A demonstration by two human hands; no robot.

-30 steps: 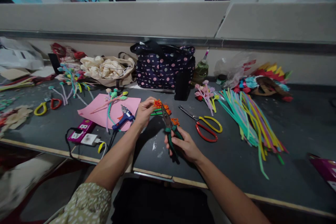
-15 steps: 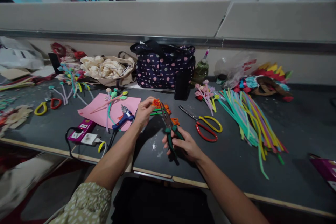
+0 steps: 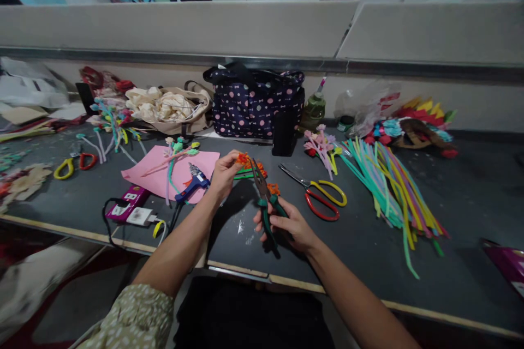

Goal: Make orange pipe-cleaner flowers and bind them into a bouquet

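Between its fingertips my left hand (image 3: 225, 174) pinches an orange fuzzy piece (image 3: 244, 161). My right hand (image 3: 289, 224) is wrapped round the green handles of long-nosed pliers (image 3: 262, 188), whose jaws point up and reach the orange piece. Whether the jaws grip it is too small to tell. Green stems (image 3: 243, 174) lie just below the orange piece, beside my left fingers. Another orange piece (image 3: 273, 189) shows behind the pliers, above my right hand. Scissors (image 3: 321, 193) with red and yellow handles lie open to the right.
Left of my hands, a blue glue gun (image 3: 194, 184) rests on pink paper (image 3: 141, 166), near a purple power strip (image 3: 130, 203). A dotted bag (image 3: 245, 101) and black phone (image 3: 283, 135) stand behind. Coloured pipe cleaners (image 3: 393, 185) lie at the right.
The pliers and my right hand have shifted very slightly. Both hands keep their hold.
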